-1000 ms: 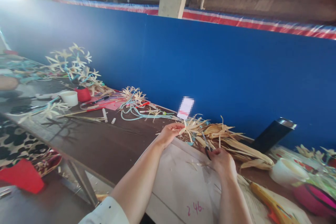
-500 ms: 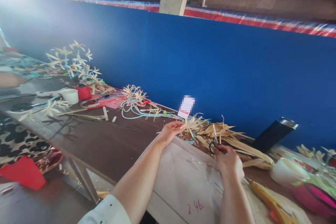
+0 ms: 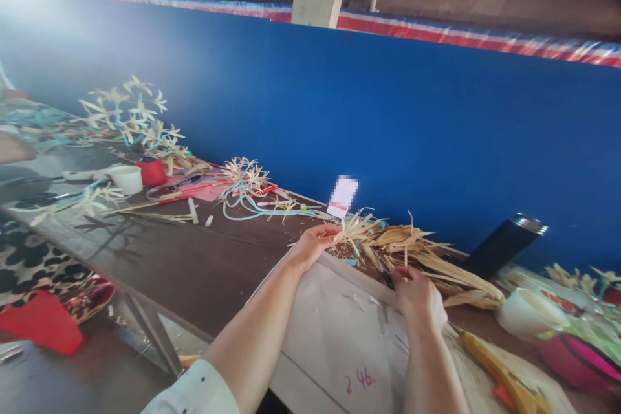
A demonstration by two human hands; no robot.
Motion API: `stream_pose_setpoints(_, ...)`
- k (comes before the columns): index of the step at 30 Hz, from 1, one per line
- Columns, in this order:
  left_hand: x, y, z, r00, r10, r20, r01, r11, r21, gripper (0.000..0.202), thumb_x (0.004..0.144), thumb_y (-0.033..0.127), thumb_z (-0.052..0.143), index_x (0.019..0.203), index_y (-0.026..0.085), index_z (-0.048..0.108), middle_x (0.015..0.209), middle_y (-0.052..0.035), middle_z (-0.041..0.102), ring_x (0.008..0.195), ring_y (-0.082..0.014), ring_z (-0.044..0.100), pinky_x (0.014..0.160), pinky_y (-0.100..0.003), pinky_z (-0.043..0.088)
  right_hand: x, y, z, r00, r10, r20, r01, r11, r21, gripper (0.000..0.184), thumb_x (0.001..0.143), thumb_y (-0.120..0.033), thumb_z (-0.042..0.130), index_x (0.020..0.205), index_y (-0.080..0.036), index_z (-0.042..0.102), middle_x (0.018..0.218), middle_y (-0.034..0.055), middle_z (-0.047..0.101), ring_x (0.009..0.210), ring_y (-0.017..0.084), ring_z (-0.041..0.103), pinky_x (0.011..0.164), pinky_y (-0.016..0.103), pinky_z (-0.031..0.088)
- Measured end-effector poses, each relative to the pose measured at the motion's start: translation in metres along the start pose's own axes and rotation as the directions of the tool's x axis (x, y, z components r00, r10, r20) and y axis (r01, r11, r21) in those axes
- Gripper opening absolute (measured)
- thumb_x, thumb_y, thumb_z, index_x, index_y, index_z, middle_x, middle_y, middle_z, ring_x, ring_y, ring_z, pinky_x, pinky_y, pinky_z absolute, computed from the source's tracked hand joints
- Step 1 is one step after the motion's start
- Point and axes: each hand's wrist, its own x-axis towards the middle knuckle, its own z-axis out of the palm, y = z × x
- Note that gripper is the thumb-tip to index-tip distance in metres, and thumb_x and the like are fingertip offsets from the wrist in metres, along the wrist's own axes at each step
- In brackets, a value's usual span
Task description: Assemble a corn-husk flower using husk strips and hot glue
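Head | left hand (image 3: 313, 244) pinches husk flower (image 3: 356, 228) | right hand (image 3: 418, 297) grips scissors (image 3: 383, 268)

Pink handwritten figures "2 46." stand on the pale board (image 3: 334, 336), near its front edge, just left of the right forearm; the small white card (image 3: 342, 196) with a red stripe, standing beyond the board against the blue wall, is blurred and cannot be read; nothing else legible shows.
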Motion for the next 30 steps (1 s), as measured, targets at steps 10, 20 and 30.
stream_pose_setpoints(10,0.001,-0.011,0.005,0.997,-0.073,0.006,0.073,0.989,-0.126,0.033,0.053,0.028,0.079,0.083,0.016,0.07,0.081,-0.0033,0.067,0.072,-0.0113,0.056,0.077,-0.027,0.039,-0.023,-0.036,0.026,0.866,-0.416,-0.277,0.5,0.708,0.498,0.031,0.076,-0.043,0.053,0.088,-0.019,0.068,0.086,0.0064,0.067,0.064,0.016,0.057,0.065,0.027,0.044)
stream_pose_setpoints(20,-0.008,-0.012,0.018,0.99,-0.116,0.075,0.127,0.979,-0.158,0.038,0.049,0.029,0.081,0.082,0.014,0.07,0.073,-0.003,0.066,0.067,-0.0113,0.056,0.075,-0.028,0.039,-0.027,-0.041,0.025,0.929,-0.337,-0.153,0.328,0.558,0.762,0.035,0.072,-0.045,0.061,0.091,-0.017,0.069,0.074,0.0046,0.066,0.059,0.015,0.054,0.054,0.025,0.042)
stream_pose_setpoints(30,-0.015,-0.008,0.025,0.99,-0.114,0.081,0.119,0.991,-0.058,0.032,0.052,0.035,0.079,0.073,0.013,0.068,0.067,-0.0008,0.063,0.064,-0.01,0.053,0.073,-0.026,0.037,-0.031,-0.045,0.032,0.94,-0.337,0.058,0.086,0.398,0.913,0.04,0.064,-0.048,0.07,0.088,-0.017,0.069,0.059,-0.0012,0.056,0.045,0.007,0.036,0.042,0.021,0.027)
